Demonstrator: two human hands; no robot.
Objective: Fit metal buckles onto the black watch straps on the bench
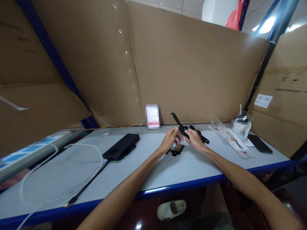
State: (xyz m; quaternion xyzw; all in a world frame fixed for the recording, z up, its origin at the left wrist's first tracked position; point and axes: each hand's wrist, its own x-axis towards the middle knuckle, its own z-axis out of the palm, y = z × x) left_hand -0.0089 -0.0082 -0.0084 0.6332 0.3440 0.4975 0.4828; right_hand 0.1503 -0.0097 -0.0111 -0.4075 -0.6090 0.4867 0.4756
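Over the middle of the table, both hands meet at a glossy black tool with a long rounded handle (177, 118), which points up and to the left. My right hand (194, 140) is closed on its lower part, thumb on top. At the tool's left side, my left hand (169, 139) pinches with thumb and forefinger while its other fingers curl below. The fingers partly hide the tool's working end, so its kind is unclear. Beneath the hands lies a flat black cut-out piece (177, 151). Another black handled tool (203, 138) rests just behind my right hand.
Flat clear packages with printed cards (236, 143), a dark phone (259, 143) and a plastic cup (239, 124) sit on the right. Leftward are a black power bank (122, 147), white cables (96, 147) and a power strip (45, 143). Cardboard walls (192, 70) enclose the table (153, 175).
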